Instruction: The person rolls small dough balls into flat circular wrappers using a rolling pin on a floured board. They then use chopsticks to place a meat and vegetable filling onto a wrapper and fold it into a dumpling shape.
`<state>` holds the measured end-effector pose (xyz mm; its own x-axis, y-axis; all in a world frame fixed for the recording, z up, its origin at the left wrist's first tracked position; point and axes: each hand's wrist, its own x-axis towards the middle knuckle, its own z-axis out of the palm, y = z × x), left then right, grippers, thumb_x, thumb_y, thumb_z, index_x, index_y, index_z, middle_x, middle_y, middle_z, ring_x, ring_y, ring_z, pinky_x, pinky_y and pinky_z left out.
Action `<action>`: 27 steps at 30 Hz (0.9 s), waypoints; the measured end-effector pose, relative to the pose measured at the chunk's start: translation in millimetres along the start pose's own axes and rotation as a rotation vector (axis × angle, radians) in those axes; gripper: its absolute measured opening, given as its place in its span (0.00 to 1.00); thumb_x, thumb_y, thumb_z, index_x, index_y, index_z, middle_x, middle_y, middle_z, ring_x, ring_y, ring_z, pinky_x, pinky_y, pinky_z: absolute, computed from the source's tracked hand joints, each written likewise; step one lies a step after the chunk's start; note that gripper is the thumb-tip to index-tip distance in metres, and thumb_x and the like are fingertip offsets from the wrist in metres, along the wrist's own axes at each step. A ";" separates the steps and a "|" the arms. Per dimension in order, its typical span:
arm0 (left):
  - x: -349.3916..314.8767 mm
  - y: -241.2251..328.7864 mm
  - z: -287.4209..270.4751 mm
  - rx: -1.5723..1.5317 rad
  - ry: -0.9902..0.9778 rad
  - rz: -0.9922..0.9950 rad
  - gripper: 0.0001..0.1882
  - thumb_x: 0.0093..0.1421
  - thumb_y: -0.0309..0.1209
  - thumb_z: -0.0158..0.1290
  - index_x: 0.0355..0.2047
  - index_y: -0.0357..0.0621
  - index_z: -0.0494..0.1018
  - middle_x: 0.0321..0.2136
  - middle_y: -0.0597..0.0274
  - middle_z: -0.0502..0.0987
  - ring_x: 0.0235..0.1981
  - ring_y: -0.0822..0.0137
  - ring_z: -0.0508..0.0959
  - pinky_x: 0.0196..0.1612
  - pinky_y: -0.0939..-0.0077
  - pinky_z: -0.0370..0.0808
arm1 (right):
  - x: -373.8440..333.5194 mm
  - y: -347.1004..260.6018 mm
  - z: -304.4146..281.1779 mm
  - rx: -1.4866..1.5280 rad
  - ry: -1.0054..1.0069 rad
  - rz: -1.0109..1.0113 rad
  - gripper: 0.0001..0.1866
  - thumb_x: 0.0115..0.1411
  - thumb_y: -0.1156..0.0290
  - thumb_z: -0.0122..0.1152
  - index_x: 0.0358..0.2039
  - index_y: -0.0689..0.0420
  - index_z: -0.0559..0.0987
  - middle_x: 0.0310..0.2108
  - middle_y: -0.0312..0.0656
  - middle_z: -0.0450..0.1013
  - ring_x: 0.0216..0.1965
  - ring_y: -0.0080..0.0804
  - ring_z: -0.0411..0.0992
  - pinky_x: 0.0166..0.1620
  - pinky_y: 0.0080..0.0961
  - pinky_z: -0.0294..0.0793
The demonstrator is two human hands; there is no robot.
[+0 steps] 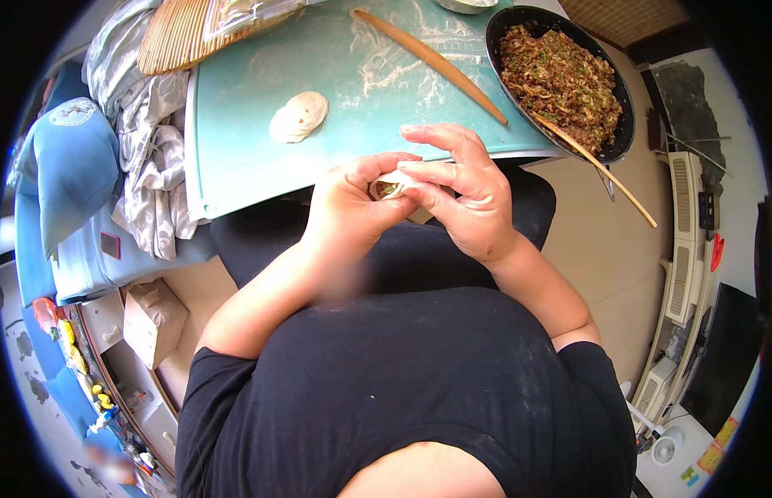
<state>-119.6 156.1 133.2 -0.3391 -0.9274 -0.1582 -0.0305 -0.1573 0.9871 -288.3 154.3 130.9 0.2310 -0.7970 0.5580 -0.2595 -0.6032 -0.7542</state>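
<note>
Between my two hands, just off the near edge of the table, is a dumpling [389,187], its pale dough folded around a bit of brownish-green filling that shows at the opening. My left hand [353,195] grips its left side with thumb and fingers. On the other side, my right hand [465,187] pinches the dough edge between thumb and index finger, its other fingers raised. Beyond my left hand lies a small overlapping stack of round dough wrappers [299,117]. My fingers hide much of the dumpling.
A dark pan [629,124] of minced filling [560,79] stands at the right, with chopsticks [597,162] sticking out over its near rim. A wooden rolling pin [431,65] lies on the floured teal mat [236,158]. At the far left are a woven tray [172,37] and crumpled grey cloth [149,158].
</note>
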 end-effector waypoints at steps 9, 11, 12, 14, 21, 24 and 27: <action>-0.1 8.3 2.2 -0.263 -0.088 -0.001 0.19 0.50 0.19 0.60 0.45 0.37 0.73 0.35 0.64 0.77 0.35 0.77 0.76 0.39 0.84 0.74 | -7.2 8.2 3.0 0.269 0.121 0.070 0.06 0.51 0.78 0.64 0.31 0.58 0.78 0.41 0.42 0.74 0.44 0.32 0.69 0.49 0.25 0.68; -0.6 8.2 1.0 -0.339 -0.091 -0.041 0.19 0.51 0.20 0.60 0.44 0.37 0.73 0.35 0.65 0.78 0.35 0.77 0.76 0.39 0.83 0.74 | -8.8 8.6 4.0 0.407 0.148 0.154 0.04 0.53 0.78 0.63 0.31 0.58 0.78 0.42 0.42 0.73 0.44 0.31 0.69 0.49 0.24 0.68; -1.1 8.8 0.2 -0.350 -0.082 -0.065 0.18 0.51 0.21 0.60 0.44 0.36 0.74 0.35 0.66 0.78 0.35 0.77 0.76 0.39 0.82 0.74 | -8.4 6.4 4.9 0.497 0.153 0.229 0.03 0.55 0.77 0.62 0.31 0.58 0.78 0.43 0.43 0.73 0.45 0.30 0.69 0.50 0.24 0.68; -1.6 8.4 -0.8 -0.283 -0.049 -0.043 0.18 0.50 0.21 0.60 0.43 0.36 0.74 0.36 0.65 0.78 0.36 0.76 0.76 0.40 0.81 0.74 | -6.7 -0.6 7.6 0.679 0.161 0.380 0.02 0.57 0.75 0.61 0.31 0.58 0.78 0.44 0.43 0.72 0.46 0.30 0.69 0.51 0.25 0.67; 6.2 3.9 -13.3 0.584 0.177 0.573 0.23 0.42 0.25 0.65 0.42 0.42 0.75 0.47 0.54 0.71 0.50 0.59 0.70 0.51 0.70 0.68 | -6.5 -7.8 3.0 1.258 0.038 0.753 0.13 0.61 0.74 0.54 0.47 0.59 0.71 0.47 0.45 0.71 0.45 0.33 0.73 0.47 0.26 0.75; 7.0 11.0 -17.7 0.570 0.204 0.647 0.30 0.40 0.29 0.66 0.46 0.43 0.72 0.51 0.52 0.66 0.55 0.56 0.65 0.53 0.67 0.66 | -6.2 -7.4 2.1 1.311 0.016 0.794 0.15 0.60 0.77 0.54 0.49 0.58 0.69 0.46 0.47 0.72 0.44 0.34 0.75 0.45 0.26 0.77; 6.2 9.1 -17.2 0.071 0.089 0.841 0.32 0.47 0.29 0.60 0.54 0.39 0.64 0.58 0.43 0.55 0.58 0.55 0.61 0.54 0.63 0.67 | -5.8 -8.6 1.2 1.245 0.057 0.777 0.15 0.60 0.78 0.55 0.48 0.58 0.69 0.45 0.47 0.72 0.43 0.34 0.75 0.44 0.25 0.77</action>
<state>-105.8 143.1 140.8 -0.1996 -0.7499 0.6307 0.1389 0.6155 0.7758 -286.3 164.2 133.7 0.3702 -0.9201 -0.1278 0.6665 0.3589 -0.6535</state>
